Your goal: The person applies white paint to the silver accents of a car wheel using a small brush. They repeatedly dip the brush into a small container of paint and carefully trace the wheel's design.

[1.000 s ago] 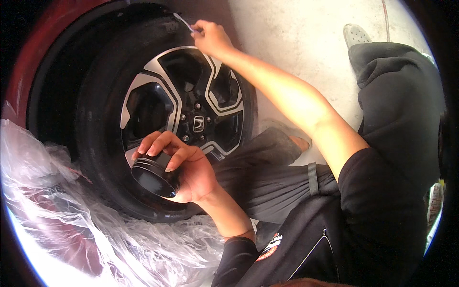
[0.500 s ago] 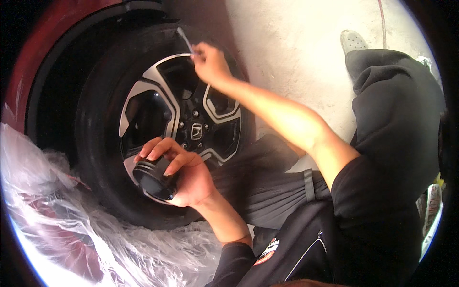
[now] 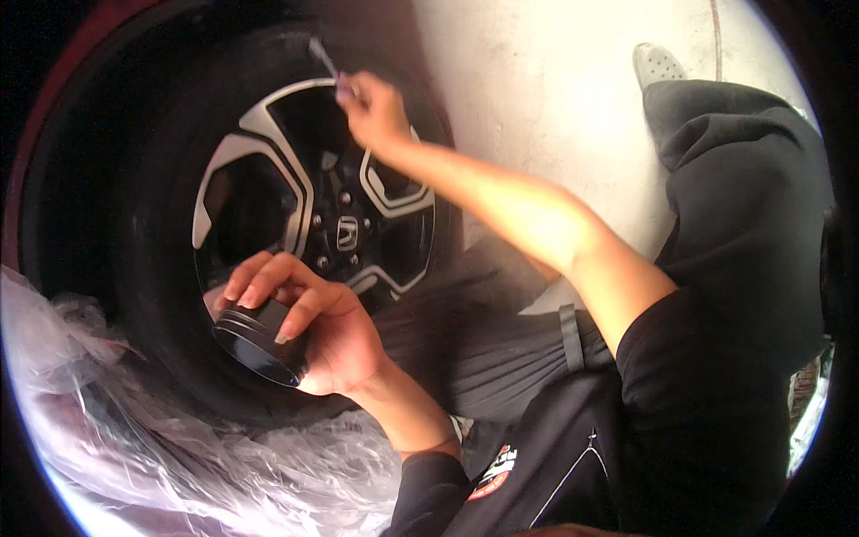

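In front of me stands a car wheel, its black and silver alloy rim (image 3: 259, 119) set inside a black tire (image 3: 157, 210). My right hand (image 3: 376, 107) is closed around the handle of a thin brush (image 3: 324, 59) with a pale tip. The tip lies at the upper tire sidewall; whether it touches the rubber is hard to tell. Lower down, my left hand (image 3: 327, 327) grips a round black jar (image 3: 259, 345), fingers over one side, thumb side below. The jar is tilted, and its contents do not show. It covers the rim's lower left edge.
Crumpled clear plastic sheeting (image 3: 242, 474) hangs below and left of the tire. The dark red car body (image 3: 40, 134) curves along the left. Pale concrete floor (image 3: 537, 98) lies right of the wheel. My bent leg in dark trousers (image 3: 734, 179) ends in a light perforated clog (image 3: 658, 67).
The wheel and both hands sit further left in the view. My left hand with the jar has dropped slightly away from the hub. The brush stays at about the same part of the tire.
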A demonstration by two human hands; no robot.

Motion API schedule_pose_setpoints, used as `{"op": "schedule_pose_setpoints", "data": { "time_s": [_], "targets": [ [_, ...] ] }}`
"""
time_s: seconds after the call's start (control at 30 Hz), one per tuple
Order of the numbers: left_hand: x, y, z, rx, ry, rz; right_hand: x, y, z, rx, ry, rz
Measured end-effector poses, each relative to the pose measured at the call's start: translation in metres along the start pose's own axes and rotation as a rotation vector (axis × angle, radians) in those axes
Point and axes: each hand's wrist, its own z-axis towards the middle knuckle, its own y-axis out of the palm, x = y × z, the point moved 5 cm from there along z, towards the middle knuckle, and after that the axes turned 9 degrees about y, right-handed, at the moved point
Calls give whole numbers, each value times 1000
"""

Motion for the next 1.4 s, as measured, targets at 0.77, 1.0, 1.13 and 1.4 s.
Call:
{"op": "schedule_pose_setpoints", "data": {
  "time_s": [0.77,1.0,1.13,1.4],
  "targets": [
    [-8,-1,1,13,-24,-1,40,-5,8,-76,-73,17],
    [4,-1,-7,-21,-16,9,9,-8,2,-174,-168,-53],
    [7,-7,-3,-12,-33,-11,17,-3,29,-126,-131,33],
    [5,-4,-2,17,-13,26,45,-20,28,-173,-39,16]
  ]
}}
